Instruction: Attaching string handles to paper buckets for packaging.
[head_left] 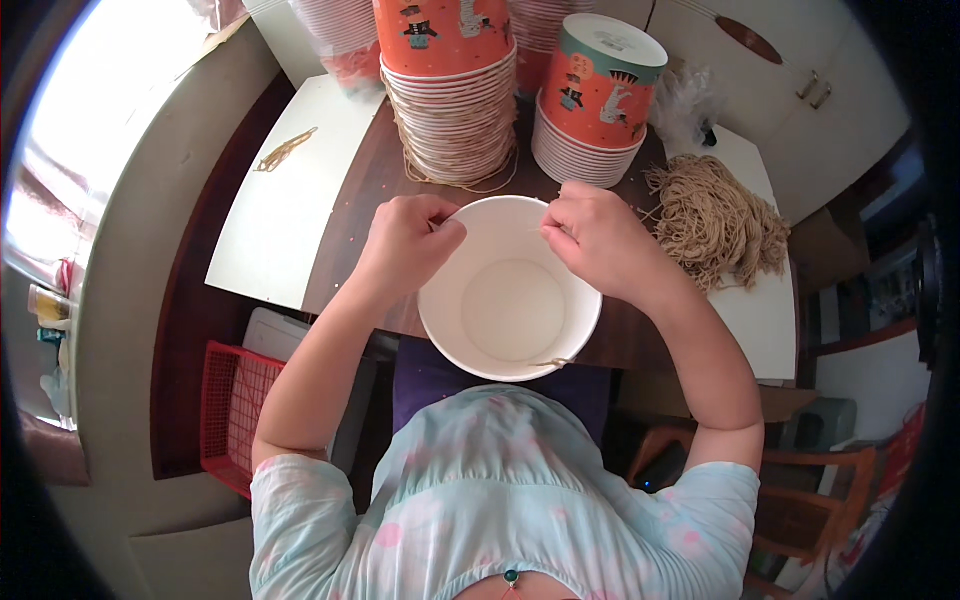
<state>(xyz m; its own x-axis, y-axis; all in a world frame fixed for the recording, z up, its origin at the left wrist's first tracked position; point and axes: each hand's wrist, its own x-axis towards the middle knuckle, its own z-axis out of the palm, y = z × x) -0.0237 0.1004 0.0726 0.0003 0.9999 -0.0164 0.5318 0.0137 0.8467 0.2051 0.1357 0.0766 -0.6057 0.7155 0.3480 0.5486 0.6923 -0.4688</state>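
A white paper bucket stands at the table's near edge against my body, its mouth toward me. A short tan cord end shows at its near rim. My left hand is closed in a pinch at the far left of the rim, with a bit of thin cord between thumb and finger. Across the mouth, my right hand is pinched closed at the far right rim. A faint strand shows at its fingertips; most of it is hidden by the fingers.
A tall stack of orange-printed buckets with tan cords hanging round it stands beyond my hands. Right of it is a shorter stack, upside down. A heap of tan cords lies at right, a few cords at left. A red basket sits low left.
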